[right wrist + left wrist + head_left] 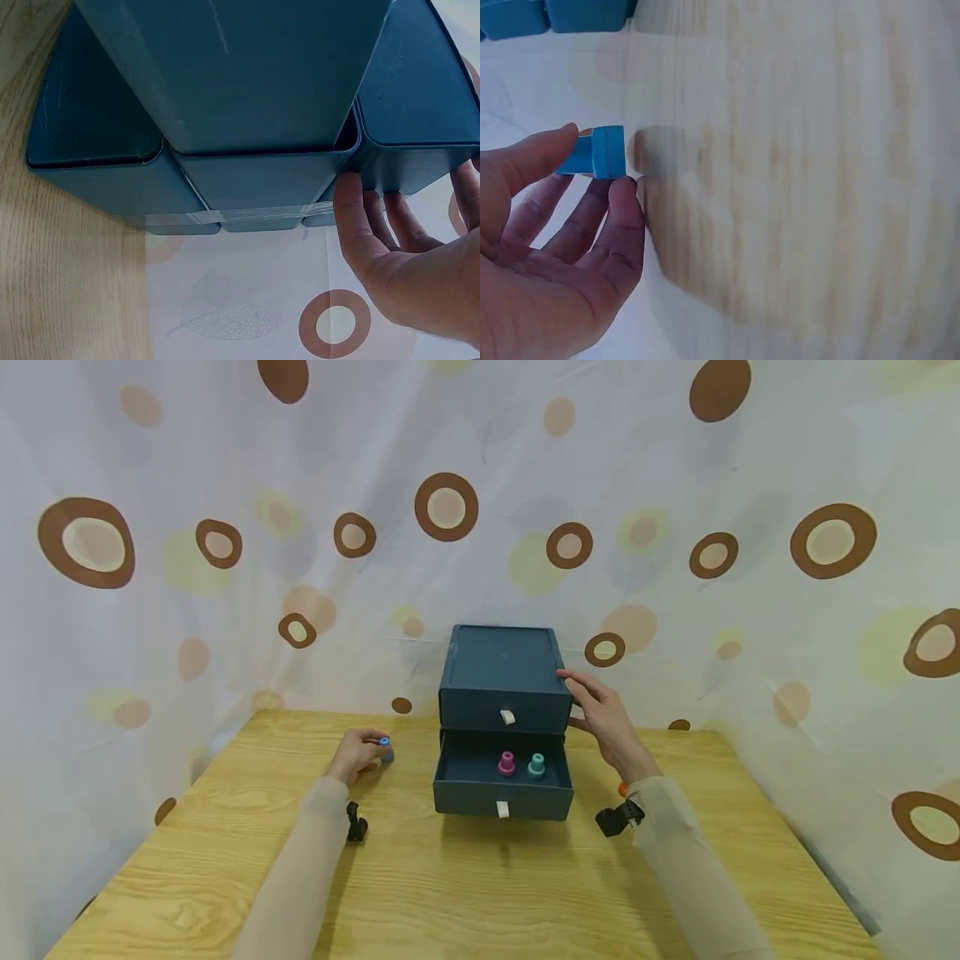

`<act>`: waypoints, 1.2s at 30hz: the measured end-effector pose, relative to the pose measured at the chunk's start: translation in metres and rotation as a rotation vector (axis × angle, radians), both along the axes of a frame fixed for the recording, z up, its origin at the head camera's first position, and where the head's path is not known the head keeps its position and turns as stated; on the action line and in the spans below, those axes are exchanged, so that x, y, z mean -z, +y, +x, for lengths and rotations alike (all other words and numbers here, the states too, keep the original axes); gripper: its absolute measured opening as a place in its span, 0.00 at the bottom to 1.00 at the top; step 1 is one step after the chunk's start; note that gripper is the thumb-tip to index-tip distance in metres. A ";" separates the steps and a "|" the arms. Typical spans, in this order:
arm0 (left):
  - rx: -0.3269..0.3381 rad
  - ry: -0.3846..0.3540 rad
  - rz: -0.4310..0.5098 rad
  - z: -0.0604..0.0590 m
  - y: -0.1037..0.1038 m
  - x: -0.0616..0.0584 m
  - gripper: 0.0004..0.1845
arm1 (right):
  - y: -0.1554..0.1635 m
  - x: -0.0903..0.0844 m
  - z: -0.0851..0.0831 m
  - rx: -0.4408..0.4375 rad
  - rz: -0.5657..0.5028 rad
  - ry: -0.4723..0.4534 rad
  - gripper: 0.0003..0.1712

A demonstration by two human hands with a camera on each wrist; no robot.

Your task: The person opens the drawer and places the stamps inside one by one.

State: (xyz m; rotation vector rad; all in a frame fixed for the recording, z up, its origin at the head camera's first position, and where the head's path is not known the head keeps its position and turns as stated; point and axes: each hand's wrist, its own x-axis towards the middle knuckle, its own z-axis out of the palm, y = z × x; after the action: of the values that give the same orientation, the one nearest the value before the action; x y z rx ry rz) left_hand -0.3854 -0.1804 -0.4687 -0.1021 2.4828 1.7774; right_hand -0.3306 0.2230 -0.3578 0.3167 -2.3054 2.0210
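Note:
A dark blue two-drawer box [502, 677] stands at the back middle of a wooden table [465, 893]. Its lower drawer [501, 793] is pulled out and holds a magenta peg [507, 764] and a teal peg [536, 766]. My right hand [600, 714] rests against the right side of the box [300, 97], fingers straight along the top edge and thumb on the side. My left hand [358, 756] is on the table left of the box and pinches a small blue peg [600, 152] between thumb and fingertips; the blue peg [386, 748] sits just above the tabletop.
A white curtain [225, 485] with brown and yellow rings hangs behind and around the table. The upper drawer [504, 712] is closed, with a white pull tab [507, 717]. Bare wood lies in front of the box.

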 end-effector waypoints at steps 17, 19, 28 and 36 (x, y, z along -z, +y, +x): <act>0.061 0.068 0.013 0.017 0.003 -0.016 0.22 | 0.004 0.002 0.000 0.004 0.010 -0.004 0.32; 0.064 0.081 0.015 0.019 0.003 -0.017 0.22 | 0.004 0.002 0.001 0.003 0.012 -0.006 0.32; 0.046 0.138 -0.017 0.032 0.004 -0.028 0.23 | 0.002 0.001 -0.002 0.001 0.016 -0.001 0.31; 0.046 0.217 0.000 0.045 0.008 -0.042 0.21 | 0.002 0.001 -0.001 -0.004 0.019 0.007 0.31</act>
State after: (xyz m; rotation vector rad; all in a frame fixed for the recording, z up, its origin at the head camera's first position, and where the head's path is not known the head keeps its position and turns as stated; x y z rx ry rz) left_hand -0.3408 -0.1724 -0.4263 0.1551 2.6048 1.8602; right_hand -0.3311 0.2253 -0.3585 0.3291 -2.3228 1.9983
